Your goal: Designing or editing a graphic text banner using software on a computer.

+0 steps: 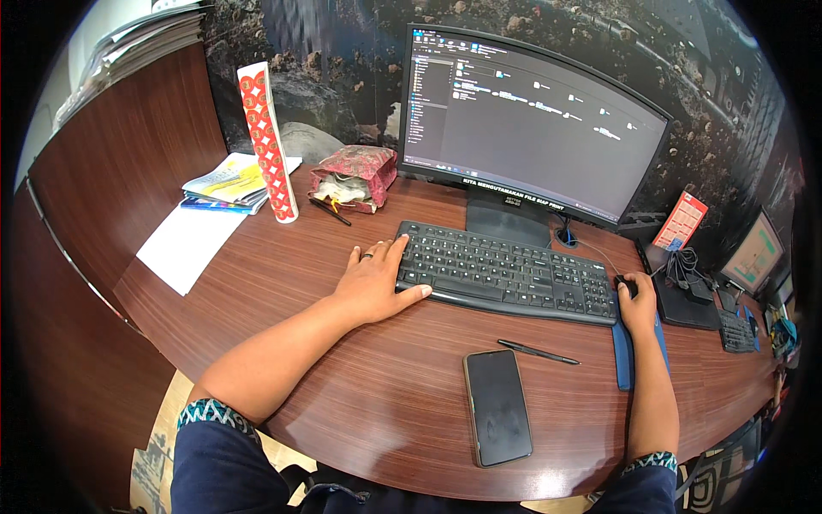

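My left hand (377, 280) rests with fingers spread at the left end of a black keyboard (505, 270). Its thumb lies along the keyboard's front edge and its fingertips touch the left side; a ring shows on one finger. My right hand (638, 301) is curled over a black computer mouse (628, 283), mostly covered by the fingers, at the keyboard's right end. Under that wrist lies a blue mouse pad (623, 355). Behind the keyboard, a monitor (531, 128) displays a dark file window.
A phone (498, 409) with a dark screen and a black pen (539, 351) lie in front of the keyboard. Left are a red patterned roll (267, 141), papers (193, 244) and a red bag (358, 176). Bundled cables (682, 264) and a second screen (755, 253) stand right.
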`<state>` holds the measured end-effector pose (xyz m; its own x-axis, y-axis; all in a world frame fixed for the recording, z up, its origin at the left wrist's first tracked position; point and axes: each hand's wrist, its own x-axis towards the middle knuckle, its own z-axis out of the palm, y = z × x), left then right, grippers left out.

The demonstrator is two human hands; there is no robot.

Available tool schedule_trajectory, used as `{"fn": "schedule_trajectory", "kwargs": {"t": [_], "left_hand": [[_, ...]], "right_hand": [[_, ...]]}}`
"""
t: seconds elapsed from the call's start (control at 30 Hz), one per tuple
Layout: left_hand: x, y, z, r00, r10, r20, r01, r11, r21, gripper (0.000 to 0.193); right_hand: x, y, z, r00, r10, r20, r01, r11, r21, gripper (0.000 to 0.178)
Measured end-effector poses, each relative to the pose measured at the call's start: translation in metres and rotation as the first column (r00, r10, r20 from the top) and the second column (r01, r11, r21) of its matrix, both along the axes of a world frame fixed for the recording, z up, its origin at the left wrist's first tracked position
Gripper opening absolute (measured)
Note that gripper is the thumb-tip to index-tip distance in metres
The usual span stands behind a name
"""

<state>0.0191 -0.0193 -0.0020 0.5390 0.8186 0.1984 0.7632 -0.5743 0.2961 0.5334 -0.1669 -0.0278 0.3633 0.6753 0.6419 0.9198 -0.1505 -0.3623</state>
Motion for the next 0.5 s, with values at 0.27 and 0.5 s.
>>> {"fn": "schedule_trajectory", "kwargs": {"t": [0.27, 0.5], "left_hand": [[0.0010, 0.0010, 0.0001, 1.000, 0.004, -0.014, -0.004, 1.000, -0.003, 0.101], [0.0013, 0.0009, 0.0006, 1.000, 0.008, -0.021, -0.008, 1.000, -0.010, 0.100]], "right_hand": [[-0.0031, -0.0009, 0.0017, 1.000, -0.010, 0.012, 0.010, 1.000, 0.007, 0.021], [0.0001, -0.0022, 0.0006, 0.996, -0.090, -0.016, 0.090, 0.996, -0.004, 0.023]]}}
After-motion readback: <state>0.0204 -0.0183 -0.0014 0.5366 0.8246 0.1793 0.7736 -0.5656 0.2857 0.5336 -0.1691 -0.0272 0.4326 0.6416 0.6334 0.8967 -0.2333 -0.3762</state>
